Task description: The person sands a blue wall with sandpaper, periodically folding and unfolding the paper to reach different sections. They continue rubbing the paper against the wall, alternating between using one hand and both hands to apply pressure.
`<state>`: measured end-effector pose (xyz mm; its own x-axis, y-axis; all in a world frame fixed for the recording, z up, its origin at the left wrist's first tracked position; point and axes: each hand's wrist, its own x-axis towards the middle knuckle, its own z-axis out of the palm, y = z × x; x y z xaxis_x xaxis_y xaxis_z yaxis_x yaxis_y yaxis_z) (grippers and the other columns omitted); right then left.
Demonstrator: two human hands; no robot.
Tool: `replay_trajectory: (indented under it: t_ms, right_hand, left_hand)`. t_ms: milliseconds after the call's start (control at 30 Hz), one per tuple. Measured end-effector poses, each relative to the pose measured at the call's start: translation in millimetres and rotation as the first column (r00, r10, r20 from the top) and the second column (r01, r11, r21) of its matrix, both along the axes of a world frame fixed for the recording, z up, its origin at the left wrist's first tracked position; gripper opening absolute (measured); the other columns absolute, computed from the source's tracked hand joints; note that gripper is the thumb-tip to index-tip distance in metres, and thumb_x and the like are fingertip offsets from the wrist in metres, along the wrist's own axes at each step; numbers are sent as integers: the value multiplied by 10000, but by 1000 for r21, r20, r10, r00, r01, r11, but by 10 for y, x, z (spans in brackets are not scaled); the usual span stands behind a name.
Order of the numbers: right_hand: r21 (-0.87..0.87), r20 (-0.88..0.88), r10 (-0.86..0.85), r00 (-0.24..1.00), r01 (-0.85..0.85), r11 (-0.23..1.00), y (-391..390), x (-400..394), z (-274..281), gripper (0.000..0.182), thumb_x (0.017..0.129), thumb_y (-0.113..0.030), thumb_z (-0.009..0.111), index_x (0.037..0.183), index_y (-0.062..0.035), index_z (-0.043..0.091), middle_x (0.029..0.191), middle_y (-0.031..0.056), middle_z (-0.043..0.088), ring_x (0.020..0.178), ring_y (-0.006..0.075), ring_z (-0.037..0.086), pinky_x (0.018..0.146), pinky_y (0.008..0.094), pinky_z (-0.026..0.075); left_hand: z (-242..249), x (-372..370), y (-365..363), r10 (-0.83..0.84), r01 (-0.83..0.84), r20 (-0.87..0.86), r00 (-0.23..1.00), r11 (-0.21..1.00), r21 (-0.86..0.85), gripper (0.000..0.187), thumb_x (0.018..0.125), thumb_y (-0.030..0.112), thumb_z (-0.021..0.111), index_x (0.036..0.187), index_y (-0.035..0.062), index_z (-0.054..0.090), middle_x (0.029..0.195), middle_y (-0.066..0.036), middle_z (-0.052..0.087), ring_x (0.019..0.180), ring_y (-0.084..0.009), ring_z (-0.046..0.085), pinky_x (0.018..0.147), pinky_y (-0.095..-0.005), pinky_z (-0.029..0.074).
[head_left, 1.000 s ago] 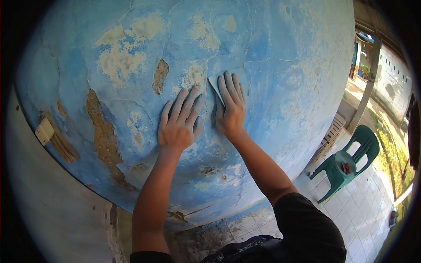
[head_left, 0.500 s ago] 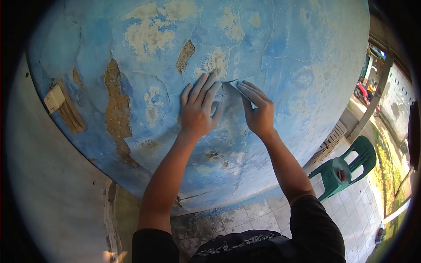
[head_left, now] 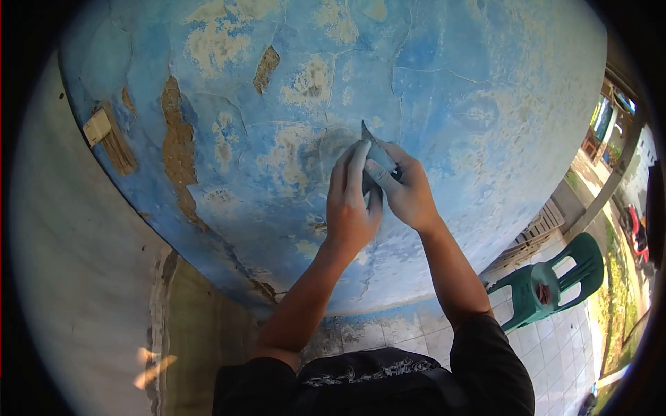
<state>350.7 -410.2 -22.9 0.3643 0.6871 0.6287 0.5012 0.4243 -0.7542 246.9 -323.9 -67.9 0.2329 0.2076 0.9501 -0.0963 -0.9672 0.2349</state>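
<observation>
A blue painted wall (head_left: 444,104) with peeling patches and cracks fills most of the view. Both my hands are raised in front of it and meet around a small grey-blue sheet of sandpaper (head_left: 374,151). My right hand (head_left: 406,191) pinches the sheet between thumb and fingers. My left hand (head_left: 350,204) has its fingers on the sheet's left side, closed against it. The sheet is bent, one corner sticking up, and is lifted off the wall surface.
Bare brown patches (head_left: 177,149) and a small beige box (head_left: 97,127) sit at the wall's left edge, beside a white wall (head_left: 76,277). A green plastic chair (head_left: 551,281) stands on the tiled floor (head_left: 576,340) at right.
Both hands left the wall, where the right pressed the sandpaper flat. They have come together and now hold the sheet, bent, between them. The view has shifted right.
</observation>
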Motion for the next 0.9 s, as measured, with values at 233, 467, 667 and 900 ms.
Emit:
replay_trajectory:
  t_ms: [233, 467, 667, 900]
  right_hand:
    - [67, 174, -73, 982, 63, 996, -220, 625, 49, 539, 973, -124, 790, 1457, 39, 617, 1026, 93, 663, 848, 140, 641, 760, 309, 554]
    - [-99, 80, 135, 988, -127, 987, -182, 1225, 19, 328, 945, -62, 789, 1234, 73, 710, 802, 56, 678, 698, 120, 606, 655, 296, 507]
    - [-114, 187, 318, 929, -301, 947, -168, 1223, 337, 295, 941, -16, 754, 1219, 79, 719, 828, 75, 683, 709, 111, 569, 651, 313, 496]
    - [76, 608, 141, 782, -233, 969, 4, 1298, 997, 293, 958, -68, 724, 1226, 50, 731, 995, 143, 741, 862, 254, 694, 793, 384, 554]
  left_hand:
    - [37, 217, -242, -63, 135, 164, 984, 869, -476, 323, 998, -7, 611, 1315, -57, 646, 1176, -221, 734, 1085, -321, 727, 941, -419, 557]
    - [-204, 680, -830, 591, -597, 212, 778, 801, -43, 559, 957, 124, 746, 1455, -57, 568, 1466, -252, 595, 1336, -372, 583, 1125, -484, 427]
    - [-65, 829, -739, 616, -613, -13, 787, 784, 97, 749, 875, 132, 796, 1550, -24, 512, 1573, -205, 560, 1476, -363, 517, 1144, -489, 463]
    - [451, 744, -199, 608, -611, 56, 792, 785, 104, 659, 863, -118, 646, 1504, 29, 595, 1503, -183, 636, 1435, -362, 571, 1125, -460, 527]
